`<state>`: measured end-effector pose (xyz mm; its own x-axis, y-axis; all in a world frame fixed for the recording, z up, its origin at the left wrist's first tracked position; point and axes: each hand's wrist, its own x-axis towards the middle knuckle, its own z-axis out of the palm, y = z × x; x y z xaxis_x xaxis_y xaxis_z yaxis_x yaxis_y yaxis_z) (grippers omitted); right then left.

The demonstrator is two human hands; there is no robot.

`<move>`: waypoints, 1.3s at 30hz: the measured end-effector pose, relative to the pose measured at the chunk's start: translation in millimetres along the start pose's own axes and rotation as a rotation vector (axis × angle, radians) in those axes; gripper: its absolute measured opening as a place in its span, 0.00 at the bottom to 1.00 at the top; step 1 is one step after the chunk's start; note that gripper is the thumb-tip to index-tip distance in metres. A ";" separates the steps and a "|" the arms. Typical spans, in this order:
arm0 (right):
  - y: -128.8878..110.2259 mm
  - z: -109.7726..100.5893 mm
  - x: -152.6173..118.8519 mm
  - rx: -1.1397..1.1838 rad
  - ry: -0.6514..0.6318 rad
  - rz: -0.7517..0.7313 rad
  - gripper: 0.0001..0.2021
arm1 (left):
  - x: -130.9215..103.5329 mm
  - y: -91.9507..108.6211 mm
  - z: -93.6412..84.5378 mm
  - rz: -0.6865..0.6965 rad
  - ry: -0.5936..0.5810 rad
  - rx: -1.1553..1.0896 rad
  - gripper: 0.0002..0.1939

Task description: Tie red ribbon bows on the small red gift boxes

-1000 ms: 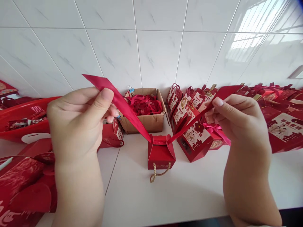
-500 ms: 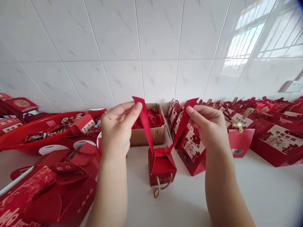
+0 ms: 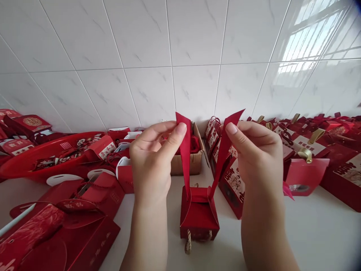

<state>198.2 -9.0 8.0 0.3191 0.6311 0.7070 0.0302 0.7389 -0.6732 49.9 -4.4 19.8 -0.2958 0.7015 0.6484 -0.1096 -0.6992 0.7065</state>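
A small red box with a twisted cord handle stands on the white table between my forearms. A red ribbon is threaded through its top, and its two ends rise in a V. My left hand pinches one end between thumb and fingers. The other end is pinched by my right hand. Both pointed tips stick up above my thumbs. The ribbon is not tied.
Large red boxes lie at the left, before a red basin of small packets. Behind my hands is a cardboard box holding red items. Many red gift boxes fill the right side, along a tiled wall.
My hands have come closer together, still pinching the ribbon ends. The ribbon stands steeper, and the small box appears slightly lower and to the right. The view has shifted a little.
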 end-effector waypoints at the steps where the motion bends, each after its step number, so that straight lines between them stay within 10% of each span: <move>1: -0.8 0.2 -0.9 -0.016 -0.003 -0.002 0.05 | -0.7 0.8 -0.4 0.007 -0.017 -0.010 0.05; 39: -9.7 -4.0 -7.2 0.046 0.015 -0.083 0.05 | -8.5 5.1 -3.3 0.215 -0.152 0.003 0.04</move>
<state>199.4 -21.6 8.5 0.3316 0.5638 0.7564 0.0138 0.7988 -0.6014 48.7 -14.3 16.9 -0.1656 0.5498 0.8187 -0.0565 -0.8341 0.5487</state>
